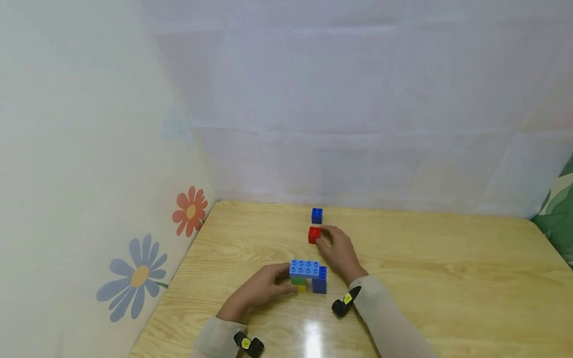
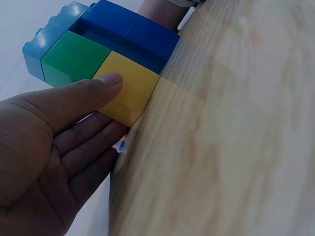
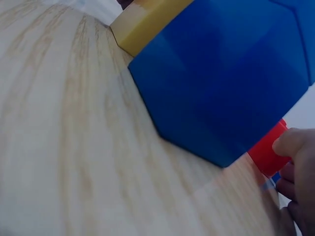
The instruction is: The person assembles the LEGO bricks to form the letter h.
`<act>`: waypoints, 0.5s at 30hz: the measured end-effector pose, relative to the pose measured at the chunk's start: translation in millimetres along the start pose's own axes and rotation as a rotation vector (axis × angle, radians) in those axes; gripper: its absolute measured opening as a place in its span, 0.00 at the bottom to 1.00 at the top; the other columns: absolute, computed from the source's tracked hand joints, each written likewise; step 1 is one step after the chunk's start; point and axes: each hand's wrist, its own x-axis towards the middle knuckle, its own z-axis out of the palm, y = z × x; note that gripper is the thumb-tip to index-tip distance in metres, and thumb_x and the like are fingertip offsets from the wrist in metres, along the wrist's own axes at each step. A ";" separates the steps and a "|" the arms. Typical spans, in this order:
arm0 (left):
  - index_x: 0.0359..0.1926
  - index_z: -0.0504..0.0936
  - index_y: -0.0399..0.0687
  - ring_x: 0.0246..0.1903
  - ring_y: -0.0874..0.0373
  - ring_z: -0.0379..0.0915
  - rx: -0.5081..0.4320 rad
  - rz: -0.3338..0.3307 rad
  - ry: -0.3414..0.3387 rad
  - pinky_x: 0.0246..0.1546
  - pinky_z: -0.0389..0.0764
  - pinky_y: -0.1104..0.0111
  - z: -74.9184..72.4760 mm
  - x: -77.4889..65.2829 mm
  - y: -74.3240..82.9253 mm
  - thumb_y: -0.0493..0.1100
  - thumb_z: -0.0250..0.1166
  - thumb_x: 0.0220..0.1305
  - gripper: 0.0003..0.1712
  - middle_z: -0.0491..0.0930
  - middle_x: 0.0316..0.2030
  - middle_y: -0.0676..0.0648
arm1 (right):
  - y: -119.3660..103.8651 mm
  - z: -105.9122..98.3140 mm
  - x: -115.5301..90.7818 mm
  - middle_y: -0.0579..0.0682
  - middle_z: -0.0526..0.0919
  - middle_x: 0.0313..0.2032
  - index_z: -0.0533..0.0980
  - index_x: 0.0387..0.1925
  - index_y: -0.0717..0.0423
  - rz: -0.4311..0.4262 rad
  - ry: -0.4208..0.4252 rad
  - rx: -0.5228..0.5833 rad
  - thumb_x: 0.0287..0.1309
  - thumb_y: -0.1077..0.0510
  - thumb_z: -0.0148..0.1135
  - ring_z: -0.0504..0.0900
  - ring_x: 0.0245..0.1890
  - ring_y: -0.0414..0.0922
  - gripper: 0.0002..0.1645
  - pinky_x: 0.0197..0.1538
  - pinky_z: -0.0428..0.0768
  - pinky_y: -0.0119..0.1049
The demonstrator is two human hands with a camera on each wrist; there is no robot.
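Observation:
On the table stands a small arch of toy bricks. A light blue long brick (image 1: 304, 268) spans its top, over a green brick (image 2: 74, 58) on a yellow brick (image 2: 132, 91) at the left and stacked dark blue bricks (image 1: 319, 286) at the right. My left hand (image 1: 265, 285) holds the arch's left leg, thumb on the yellow brick and fingers behind it. Beyond the arch, my right hand (image 1: 341, 252) pinches a red brick (image 1: 314, 235) that is at the table surface. In the right wrist view, the dark blue leg partly hides the red brick.
A single blue brick (image 1: 317, 216) sits just behind the red one, near the table's back edge. The wooden table (image 1: 447, 278) meets a pale cloth (image 1: 358, 164) at the back and a wall with flower decals (image 1: 140, 276) on the left.

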 end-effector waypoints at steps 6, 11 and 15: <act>0.62 0.75 0.55 0.58 0.58 0.72 -0.014 0.004 -0.009 0.63 0.68 0.55 1.8 -1.0 -0.1 0.56 0.68 0.61 0.30 0.78 0.56 0.57 | 0.1 -1.1 -6.4 0.46 0.79 0.54 0.77 0.55 0.49 0.003 0.049 0.061 0.59 0.48 0.67 0.76 0.56 0.46 0.23 0.62 0.72 0.47; 0.61 0.76 0.57 0.57 0.60 0.72 -0.010 0.001 0.000 0.62 0.69 0.56 1.8 -1.2 0.0 0.56 0.68 0.61 0.28 0.78 0.54 0.60 | -2.9 -6.6 -11.3 0.45 0.81 0.49 0.77 0.54 0.49 -0.029 0.100 0.105 0.59 0.49 0.68 0.78 0.52 0.46 0.22 0.60 0.74 0.48; 0.61 0.76 0.57 0.57 0.61 0.72 -0.007 -0.013 0.004 0.62 0.69 0.57 1.1 -1.8 0.0 0.56 0.68 0.60 0.29 0.78 0.55 0.61 | -5.9 -10.6 -16.8 0.45 0.81 0.47 0.77 0.53 0.50 -0.059 0.132 0.152 0.59 0.51 0.69 0.78 0.53 0.45 0.22 0.61 0.73 0.48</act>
